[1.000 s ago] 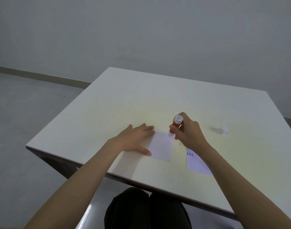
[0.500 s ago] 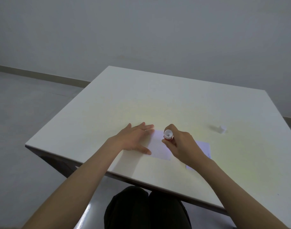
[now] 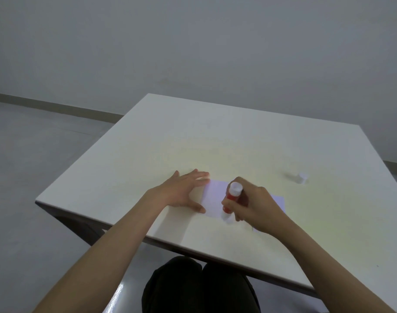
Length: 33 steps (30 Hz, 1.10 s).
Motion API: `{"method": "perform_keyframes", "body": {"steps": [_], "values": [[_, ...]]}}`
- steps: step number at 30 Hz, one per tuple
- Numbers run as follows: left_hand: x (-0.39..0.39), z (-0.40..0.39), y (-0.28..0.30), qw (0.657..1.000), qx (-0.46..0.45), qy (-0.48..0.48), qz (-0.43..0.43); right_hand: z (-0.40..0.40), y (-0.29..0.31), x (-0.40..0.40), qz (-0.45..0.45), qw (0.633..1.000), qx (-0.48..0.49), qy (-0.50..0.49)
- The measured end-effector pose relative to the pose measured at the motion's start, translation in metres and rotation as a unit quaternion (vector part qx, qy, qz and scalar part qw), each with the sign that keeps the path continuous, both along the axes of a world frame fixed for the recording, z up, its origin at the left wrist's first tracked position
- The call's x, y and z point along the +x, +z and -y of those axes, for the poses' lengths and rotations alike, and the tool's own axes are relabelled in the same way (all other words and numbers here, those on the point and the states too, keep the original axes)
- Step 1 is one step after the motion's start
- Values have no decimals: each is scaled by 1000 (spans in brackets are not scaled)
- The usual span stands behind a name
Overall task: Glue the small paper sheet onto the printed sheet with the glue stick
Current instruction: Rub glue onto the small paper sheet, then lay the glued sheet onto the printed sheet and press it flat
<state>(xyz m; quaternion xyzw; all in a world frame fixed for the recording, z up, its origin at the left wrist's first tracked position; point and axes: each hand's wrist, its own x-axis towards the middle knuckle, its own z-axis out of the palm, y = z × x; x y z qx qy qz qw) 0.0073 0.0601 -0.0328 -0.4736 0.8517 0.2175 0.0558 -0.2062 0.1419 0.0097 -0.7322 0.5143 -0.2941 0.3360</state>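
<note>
A small white paper sheet (image 3: 214, 197) lies flat near the table's front edge. My left hand (image 3: 183, 192) rests open on the table, fingertips pinning the sheet's left edge. My right hand (image 3: 252, 205) grips a red glue stick (image 3: 231, 197) with a white end, tilted, its lower tip on the sheet's near right corner. The printed sheet (image 3: 278, 199) lies to the right, mostly hidden under my right hand and forearm.
The glue stick's white cap (image 3: 302, 177) sits alone on the table to the far right. The pale table (image 3: 227, 141) has its front edge close to my legs. Grey floor and wall surround it.
My right hand has drawn the glue stick from the small sheet's far right corner down toward its near right corner. My left hand has stayed in place on the sheet.
</note>
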Motion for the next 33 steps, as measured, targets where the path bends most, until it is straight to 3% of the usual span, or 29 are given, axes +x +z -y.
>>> {"method": "perform_keyframes", "body": {"steps": [3, 5, 7, 10, 13, 18, 20, 22, 24, 27, 28, 30, 33], "values": [[-1, 3, 2, 999, -38, -15, -13, 5, 11, -9, 193, 979, 23, -66], [-2, 5, 2, 998, -48, -13, -27, 9, 10, -14, 327, 935, 72, -113], [-2, 6, 2, 998, -46, -1, -40, 11, 5, -13, 466, 854, 163, -161], [0, 5, -2, 998, -45, 14, -51, 10, -1, -7, 590, 738, 261, -200], [5, 4, -7, 996, -25, 37, -78, 7, -3, -2, 644, 662, 305, -232], [8, -6, -6, 976, -7, 98, -194, 3, -4, 8, 681, 594, 361, -230], [4, -14, -3, 952, -13, 122, -282, 3, -5, 13, 696, 572, 369, -230], [-9, -26, 3, 905, -17, 147, -400, 3, -7, 19, 706, 558, 371, -231], [-30, -38, 7, 862, -14, 166, -479, 3, -9, 27, 693, 569, 372, -239], [-57, -47, 6, 798, 5, 229, -557, 2, -14, 34, 647, 616, 377, -245], [-61, -46, 5, 781, 7, 254, -571, 2, -15, 33, 619, 648, 375, -237], [-61, -41, 5, 766, -3, 281, -579, -1, -20, 30, 513, 750, 343, -237], [-50, -21, 11, 772, -56, 292, -562, -7, -34, 24, 262, 899, 188, -295]]}}
